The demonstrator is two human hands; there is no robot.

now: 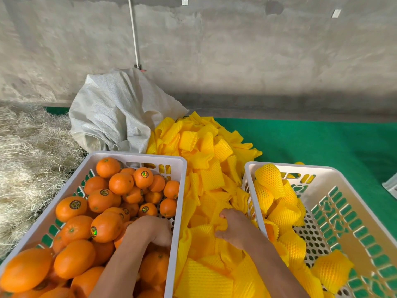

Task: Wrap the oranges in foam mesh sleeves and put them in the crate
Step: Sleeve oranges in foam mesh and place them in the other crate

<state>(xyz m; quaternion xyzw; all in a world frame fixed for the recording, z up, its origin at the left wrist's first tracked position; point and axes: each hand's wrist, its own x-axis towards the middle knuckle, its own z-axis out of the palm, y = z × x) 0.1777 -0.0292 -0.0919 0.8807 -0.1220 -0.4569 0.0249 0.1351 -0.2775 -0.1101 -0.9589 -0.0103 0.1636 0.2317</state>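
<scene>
Left hand (158, 232) reaches down among the loose oranges (107, 211) in the left crate (178, 190), fingers hidden, grip state can't tell. Right hand (234, 227) pinches a foam sleeve (221, 224) in the sleeve pile (206, 168) between crates. Wrapped oranges (277, 203) crowd the right crate's (354, 190) left wall; its right side is open.

Left hand (158, 233) reaching down with fingers curled under, fingertips hidden. Right hand (233, 227) stretched forward, fingers bent and pinching, forearm angled inward.
</scene>
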